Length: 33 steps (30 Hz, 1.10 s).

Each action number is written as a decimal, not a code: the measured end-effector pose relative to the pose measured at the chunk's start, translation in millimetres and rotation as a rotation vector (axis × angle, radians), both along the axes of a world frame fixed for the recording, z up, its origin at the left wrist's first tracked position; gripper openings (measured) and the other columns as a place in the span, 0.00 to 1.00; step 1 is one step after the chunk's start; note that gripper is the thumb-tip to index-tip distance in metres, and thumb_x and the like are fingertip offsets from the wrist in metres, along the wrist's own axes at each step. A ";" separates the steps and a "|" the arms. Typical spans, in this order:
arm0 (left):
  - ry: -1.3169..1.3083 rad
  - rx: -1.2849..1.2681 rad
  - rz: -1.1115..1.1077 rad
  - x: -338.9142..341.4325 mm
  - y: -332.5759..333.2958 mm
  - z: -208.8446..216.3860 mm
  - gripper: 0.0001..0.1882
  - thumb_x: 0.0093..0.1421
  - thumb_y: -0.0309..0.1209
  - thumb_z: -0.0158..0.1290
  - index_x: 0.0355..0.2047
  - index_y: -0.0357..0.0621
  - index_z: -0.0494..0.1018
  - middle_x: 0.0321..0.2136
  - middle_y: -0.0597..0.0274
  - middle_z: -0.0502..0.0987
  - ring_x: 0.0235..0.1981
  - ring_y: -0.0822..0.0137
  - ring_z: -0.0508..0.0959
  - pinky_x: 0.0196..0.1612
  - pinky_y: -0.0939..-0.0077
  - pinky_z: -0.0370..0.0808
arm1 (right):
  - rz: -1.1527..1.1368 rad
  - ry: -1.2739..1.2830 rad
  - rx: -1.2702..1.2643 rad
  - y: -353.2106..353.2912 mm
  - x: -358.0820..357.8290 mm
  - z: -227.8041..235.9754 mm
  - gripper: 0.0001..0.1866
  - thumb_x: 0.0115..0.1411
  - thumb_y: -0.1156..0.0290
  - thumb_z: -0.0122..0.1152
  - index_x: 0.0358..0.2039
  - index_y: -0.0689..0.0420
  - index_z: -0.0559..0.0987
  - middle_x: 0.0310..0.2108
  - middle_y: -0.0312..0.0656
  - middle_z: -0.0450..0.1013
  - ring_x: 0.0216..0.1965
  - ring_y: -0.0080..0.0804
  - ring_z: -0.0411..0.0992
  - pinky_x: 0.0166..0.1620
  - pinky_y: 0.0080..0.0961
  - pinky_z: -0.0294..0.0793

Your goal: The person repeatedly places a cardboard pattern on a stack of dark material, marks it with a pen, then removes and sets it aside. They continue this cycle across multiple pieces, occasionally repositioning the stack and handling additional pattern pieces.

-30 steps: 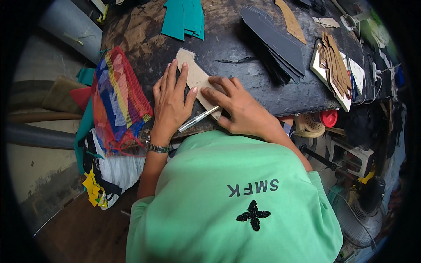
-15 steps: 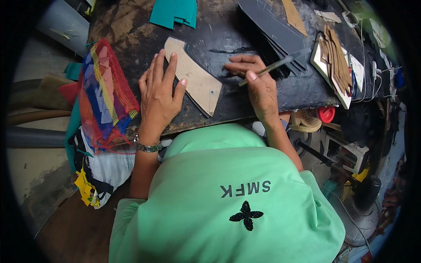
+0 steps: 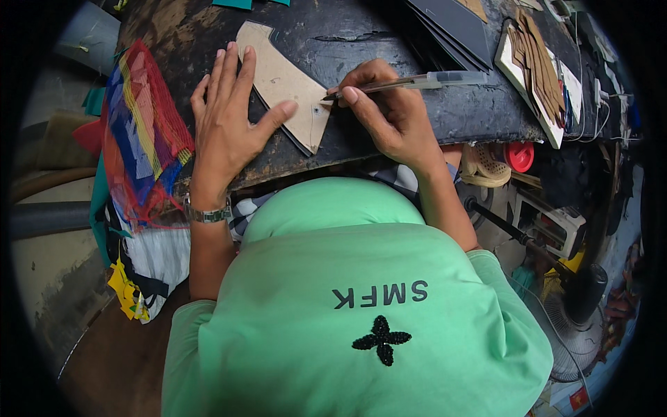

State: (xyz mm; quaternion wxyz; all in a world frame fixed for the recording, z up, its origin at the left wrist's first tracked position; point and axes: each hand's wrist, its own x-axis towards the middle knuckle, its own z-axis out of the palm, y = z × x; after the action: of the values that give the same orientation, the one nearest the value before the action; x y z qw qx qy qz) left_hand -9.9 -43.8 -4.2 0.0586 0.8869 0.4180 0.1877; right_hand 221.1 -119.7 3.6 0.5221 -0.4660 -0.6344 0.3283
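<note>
A tan cardboard pattern piece (image 3: 281, 80) lies on a dark sheet on the black worktable (image 3: 389, 45). My left hand (image 3: 233, 115) presses flat on the pattern's left side, fingers spread, a metal watch on the wrist. My right hand (image 3: 389, 115) grips a silver pen (image 3: 410, 83), its tip touching the pattern's right edge. My green shirt fills the lower part of the view.
A red mesh bag of coloured scraps (image 3: 142, 139) hangs at the table's left edge. Dark cut sheets (image 3: 458, 24) and a board with brown strips (image 3: 538, 69) lie at the back right. A red cup (image 3: 520, 156), a sandal (image 3: 486, 167) and a fan (image 3: 580, 326) sit below right.
My right hand, lifted to the right half a second ago, has brought the pen tip back down to the pattern's edge. My left hand stays pressed on the pattern.
</note>
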 end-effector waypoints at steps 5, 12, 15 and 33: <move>0.022 -0.002 0.001 0.1 0.8 -2.3 0.49 0.56 0.61 0.53 0.66 0.36 0.58 0.67 0.39 0.54 0.70 0.51 0.53 0.67 0.53 0.45 | 0.066 -0.084 -0.041 -2.7 1.5 1.9 0.08 0.65 0.75 0.55 0.35 0.67 0.76 0.32 0.43 0.75 0.35 0.26 0.74 0.39 0.23 0.72; 0.040 -0.017 -0.005 -1.6 2.6 -4.7 0.49 0.59 0.61 0.51 0.67 0.35 0.55 0.68 0.39 0.52 0.70 0.51 0.51 0.68 0.52 0.44 | 0.083 -0.140 -0.036 -1.4 0.4 3.6 0.07 0.65 0.75 0.55 0.35 0.67 0.76 0.33 0.43 0.75 0.34 0.28 0.75 0.39 0.24 0.72; 0.045 0.008 -0.018 -3.4 2.8 -7.6 0.48 0.60 0.61 0.49 0.67 0.34 0.53 0.68 0.39 0.51 0.71 0.50 0.50 0.68 0.51 0.43 | 0.062 -0.210 0.019 -1.8 -5.6 3.5 0.04 0.62 0.77 0.58 0.34 0.65 0.73 0.30 0.44 0.73 0.32 0.35 0.74 0.36 0.27 0.71; -0.188 -0.196 -0.005 -1.1 78.9 27.0 0.22 0.65 0.39 0.49 0.52 0.34 0.71 0.53 0.40 0.69 0.55 0.42 0.69 0.58 0.55 0.65 | -0.289 -0.702 0.105 -1.0 -37.9 9.7 0.22 0.51 0.64 0.70 0.35 0.63 0.69 0.32 0.52 0.66 0.36 0.52 0.66 0.41 0.40 0.63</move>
State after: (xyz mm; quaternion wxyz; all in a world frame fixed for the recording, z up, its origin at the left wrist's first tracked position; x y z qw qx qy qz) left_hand -11.0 35.1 22.9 0.1842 0.8565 0.4248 0.2280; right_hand 183.1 -120.7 13.3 0.3371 -0.6074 -0.7182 0.0391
